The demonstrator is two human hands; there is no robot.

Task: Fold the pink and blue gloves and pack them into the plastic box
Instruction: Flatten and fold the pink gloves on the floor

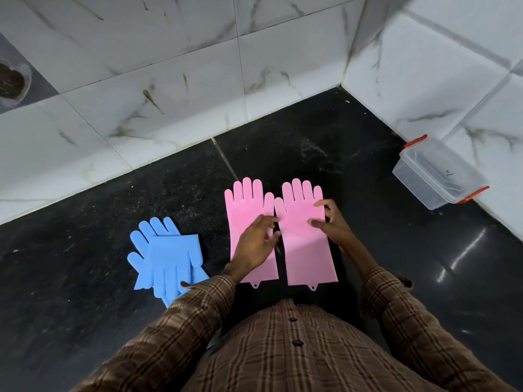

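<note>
Two pink gloves lie flat side by side on the black counter, fingers pointing away: the left pink glove and the right pink glove. My left hand hovers over the left one's palm area with fingers spread, reaching toward the gap between them. My right hand rests fingertips on the right glove's outer edge. The blue gloves lie stacked to the left, one on top pointing the opposite way. The clear plastic box with red clips stands at the right, lid on.
White marble-look tiled walls meet in a corner behind the black counter. A round drain-like fitting shows at the far left. My checked sleeves and shirt fill the bottom of the view.
</note>
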